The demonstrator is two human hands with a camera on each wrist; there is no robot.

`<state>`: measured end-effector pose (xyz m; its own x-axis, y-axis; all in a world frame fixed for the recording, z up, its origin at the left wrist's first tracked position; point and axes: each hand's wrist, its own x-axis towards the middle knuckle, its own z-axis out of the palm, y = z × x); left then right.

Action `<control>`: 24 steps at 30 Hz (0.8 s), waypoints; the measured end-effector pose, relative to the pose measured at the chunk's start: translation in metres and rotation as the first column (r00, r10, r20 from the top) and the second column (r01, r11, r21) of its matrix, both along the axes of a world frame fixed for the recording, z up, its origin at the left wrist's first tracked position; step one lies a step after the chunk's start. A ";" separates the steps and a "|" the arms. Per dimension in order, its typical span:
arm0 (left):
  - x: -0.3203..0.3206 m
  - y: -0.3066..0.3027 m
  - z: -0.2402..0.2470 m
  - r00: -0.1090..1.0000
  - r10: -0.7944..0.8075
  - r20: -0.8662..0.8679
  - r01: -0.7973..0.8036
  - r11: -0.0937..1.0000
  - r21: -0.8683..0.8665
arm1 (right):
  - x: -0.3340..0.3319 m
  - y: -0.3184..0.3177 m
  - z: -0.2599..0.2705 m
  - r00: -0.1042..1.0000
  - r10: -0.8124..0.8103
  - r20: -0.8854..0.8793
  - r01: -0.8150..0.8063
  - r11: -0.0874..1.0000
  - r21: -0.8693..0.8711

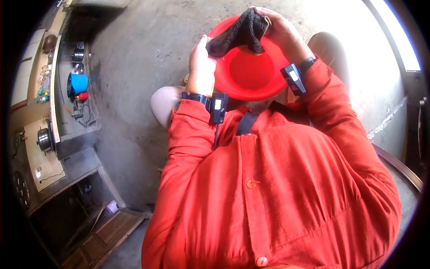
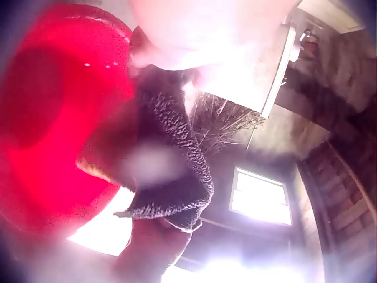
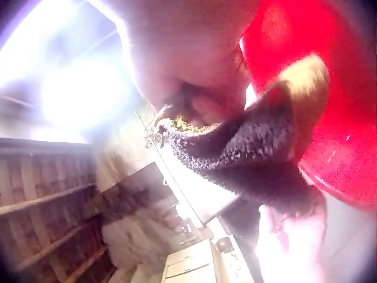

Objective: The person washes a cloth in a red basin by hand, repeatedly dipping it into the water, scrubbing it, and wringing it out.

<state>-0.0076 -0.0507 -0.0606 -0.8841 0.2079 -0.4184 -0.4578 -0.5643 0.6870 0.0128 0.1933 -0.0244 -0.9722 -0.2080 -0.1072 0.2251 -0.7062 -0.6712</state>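
Observation:
A dark brown, fuzzy cloth (image 1: 239,33) is stretched between the two hands over a red plastic basin (image 1: 224,85). At its left end, the left hand (image 1: 199,62) grips the cloth between thumb and fingers. The right hand (image 1: 284,36) pinches the opposite upper corner, and a loose part hangs down between them. In the left wrist view the cloth (image 2: 171,159) shows a rough pile and a folded lower edge. A pale yellowish edge shows on the cloth (image 3: 241,138) in the right wrist view. The basin stands between the person's knees, with a darker round area at its bottom.
Grey concrete floor (image 1: 130,67) surrounds the basin. At the left are a blue container (image 1: 78,85), a dark metal pot (image 1: 44,139) on a counter, and a wooden panel (image 1: 118,226) low down. The person's knees (image 1: 161,103) flank the basin. Bright light enters at the upper right.

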 end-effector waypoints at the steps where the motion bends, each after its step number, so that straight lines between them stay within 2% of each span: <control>1: 0.002 -0.001 -0.009 0.999 -0.008 0.050 0.013 0.994 -0.111 | -0.002 0.001 0.000 1.000 0.024 -0.004 -0.024 0.997 -0.069; 3: 0.029 0.019 0.018 0.988 -0.003 0.154 0.053 0.944 -0.324 | -0.001 0.004 0.004 0.996 0.054 0.074 -0.054 0.998 -0.010; 4: 0.026 0.020 0.003 0.963 -0.119 0.241 0.169 0.966 -0.198 | 0.001 -0.002 0.005 0.997 0.016 0.080 -0.016 1.000 -0.003; 5: 0.035 0.032 0.013 0.932 -0.126 0.340 0.148 0.988 -0.038 | 0.003 -0.005 0.009 0.996 -0.024 0.085 0.024 1.000 0.003; 6: 0.034 0.036 0.007 0.910 -0.246 0.332 0.199 0.965 0.170 | 0.000 0.001 0.004 0.988 0.155 -0.006 -0.155 0.988 -0.017; 7: 0.033 0.039 0.001 0.882 -0.362 0.301 0.241 0.897 0.372 | 0.003 -0.002 0.001 0.984 0.177 0.030 -0.175 0.982 -0.074; 8: 0.036 0.043 0.006 0.919 -0.352 0.179 0.262 0.883 0.390 | 0.002 -0.010 -0.002 0.972 0.235 0.007 -0.231 0.959 -0.165; 10: 0.039 0.049 0.017 0.950 -0.304 -0.071 0.305 0.856 0.417 | 0.005 -0.018 -0.003 0.965 0.262 -0.001 -0.259 0.955 -0.142; 11: 0.039 0.053 0.028 0.965 -0.246 -0.085 0.258 0.853 0.454 | 0.007 -0.021 0.002 0.965 0.262 -0.010 -0.261 0.960 -0.104; 13: 0.024 0.047 0.008 0.904 -0.289 -0.316 0.402 0.825 0.396 | 0.011 -0.022 0.012 0.975 0.219 -0.044 -0.217 0.975 0.038; 15: 0.018 0.041 0.008 0.973 -0.188 -0.134 0.219 0.935 0.280 | 0.008 -0.015 0.006 0.998 0.008 -0.064 0.017 0.927 0.376; 16: 0.019 0.040 0.006 0.991 -0.123 -0.050 0.131 0.970 0.206 | 0.013 -0.010 0.002 0.998 -0.026 -0.053 0.043 0.934 0.355; 19: 0.012 0.041 -0.017 1.000 0.019 -0.024 -0.016 0.990 0.138 | 0.012 -0.019 -0.004 0.990 -0.133 -0.048 0.140 0.888 0.437; 20: 0.015 0.040 -0.015 0.994 -0.049 -0.095 0.067 0.980 0.189 | 0.018 -0.030 0.011 0.979 -0.168 -0.118 0.205 0.825 0.527; 21: 0.021 0.037 -0.010 0.980 -0.112 -0.167 0.149 0.961 0.231 | 0.027 -0.043 0.029 0.962 -0.182 -0.203 0.265 0.802 0.536; 22: 0.026 0.033 -0.006 0.956 -0.170 -0.240 0.233 0.935 0.266 | 0.030 -0.054 0.034 0.924 -0.094 -0.370 0.309 0.754 0.580; 23: 0.026 0.023 -0.005 0.873 -0.285 -0.396 0.383 0.903 0.195 | 0.031 -0.062 0.038 0.855 0.007 -0.519 0.363 0.705 0.609; 24: 0.029 0.025 -0.007 0.812 -0.248 -0.528 0.187 0.968 -0.166 | 0.031 -0.070 0.038 0.686 0.131 -0.715 0.535 0.576 0.618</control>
<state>0.0218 -0.0253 -0.0675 -0.9106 0.4048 0.0837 -0.0980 -0.4080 0.9077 0.0436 0.1238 0.0140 -0.8315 -0.1604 0.5319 -0.5538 0.1645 -0.8162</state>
